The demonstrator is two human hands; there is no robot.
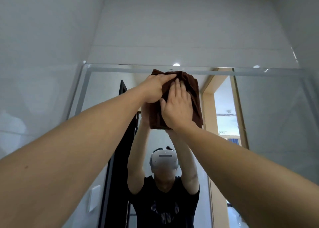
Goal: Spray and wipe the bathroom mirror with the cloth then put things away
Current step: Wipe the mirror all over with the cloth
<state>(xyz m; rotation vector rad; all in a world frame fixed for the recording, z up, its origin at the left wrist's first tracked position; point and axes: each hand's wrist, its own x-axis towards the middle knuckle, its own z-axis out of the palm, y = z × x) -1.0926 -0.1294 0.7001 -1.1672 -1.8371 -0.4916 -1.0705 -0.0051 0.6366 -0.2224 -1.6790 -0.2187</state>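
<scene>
**Both hands on the cloth at the top of the mirror**

At the far left a pale tiled wall [39, 68] runs up beside the mirror [276, 115], whose frosted border crosses the upper middle of the view. The left arm reaches up and inward from the lower left corner; the left hand [152, 88] lies over the upper left part of the brown cloth [193, 89], its fingers bent over the folded top edge and gripping it — the thumb side is hidden. Just to the right, touching the left hand, the right hand [177, 106] is laid flat on the cloth with fingers straight and close together, pressing it against the glass. The cloth sits bunched and folded high on the mirror, its top edge overlapping the frosted border. Below, the glass reflects the person with raised arms and a white headset [164, 160]. Further right the reflection shows a wooden door frame [240, 110] with a bright room behind it.
</scene>
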